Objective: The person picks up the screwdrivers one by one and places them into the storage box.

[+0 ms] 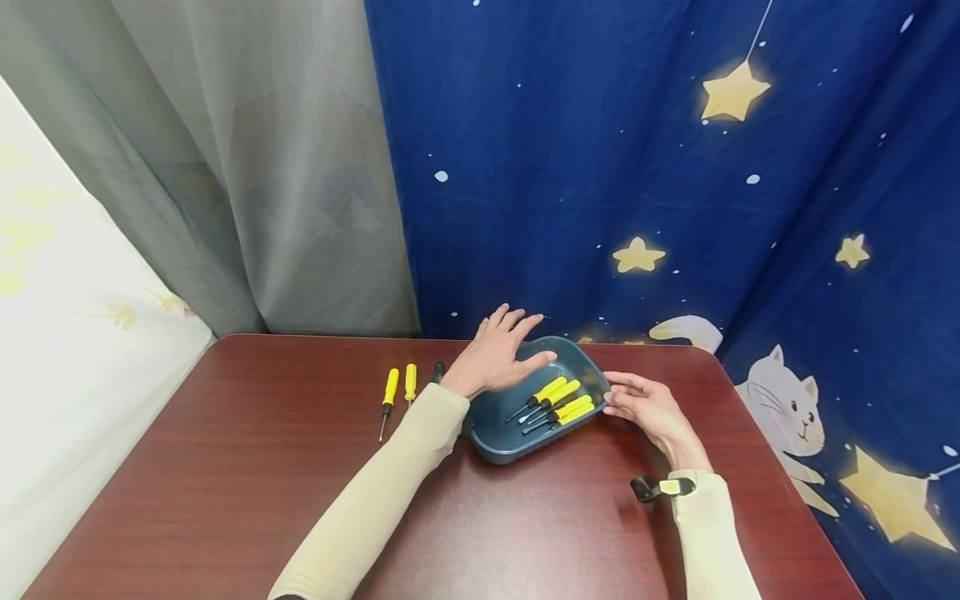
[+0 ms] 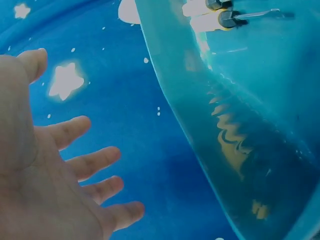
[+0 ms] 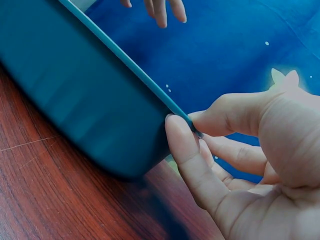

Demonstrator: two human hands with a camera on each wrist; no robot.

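Note:
A dark blue tray sits on the red-brown table and holds several yellow-handled screwdrivers. My left hand hovers flat over the tray's far left corner with fingers spread; in the left wrist view the left hand is open beside the tray wall, holding nothing. My right hand is at the tray's right side. In the right wrist view the thumb and forefinger of the right hand pinch the rim of the tray.
Two yellow-handled screwdrivers and a dark-handled tool lie on the table left of the tray. A blue star-print curtain and a grey curtain hang close behind the table's far edge.

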